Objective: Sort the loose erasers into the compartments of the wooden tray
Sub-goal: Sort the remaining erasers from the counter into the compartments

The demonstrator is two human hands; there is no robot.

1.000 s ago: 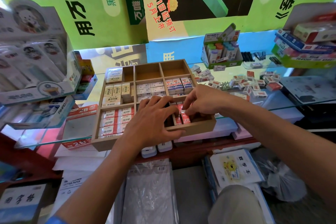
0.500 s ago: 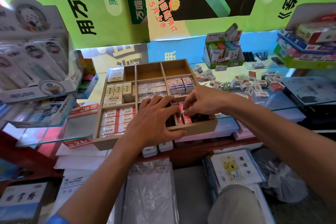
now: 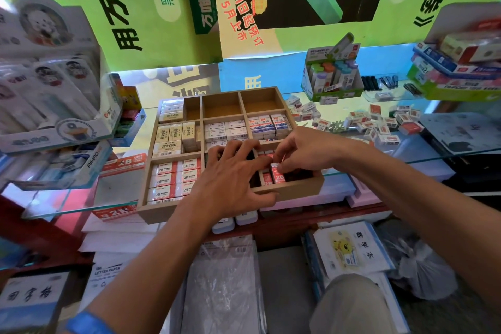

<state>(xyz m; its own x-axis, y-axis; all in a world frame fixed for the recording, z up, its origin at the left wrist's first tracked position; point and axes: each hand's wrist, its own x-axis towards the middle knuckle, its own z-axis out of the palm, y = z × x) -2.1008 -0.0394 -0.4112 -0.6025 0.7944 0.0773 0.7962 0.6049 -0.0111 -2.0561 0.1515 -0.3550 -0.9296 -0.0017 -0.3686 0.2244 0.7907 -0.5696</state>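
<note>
A wooden tray (image 3: 294, 189) with nine compartments sits on a glass shelf. Cream erasers, white erasers, blue-label erasers and red 2B erasers (image 3: 173, 179) fill several compartments; the back middle and back right ones hold nothing. My left hand (image 3: 230, 176) lies spread over the front middle compartment, fingers straight, thumb on the tray's front rim. My right hand (image 3: 303, 153) reaches into the front right compartment and pinches a small red 2B eraser (image 3: 277, 173) standing among others. Loose erasers (image 3: 376, 125) lie scattered on the glass to the right.
A green display box of correction tapes (image 3: 332, 81) stands behind the loose erasers. Stacked stationery boxes (image 3: 458, 68) fill the right, blister packs (image 3: 51, 106) the left. Paper reams and notebooks (image 3: 349, 252) lie below the shelf.
Both hands stay over the tray's front compartments. My right hand's fingers have shifted slightly on the small red eraser; the view has tilted a little.
</note>
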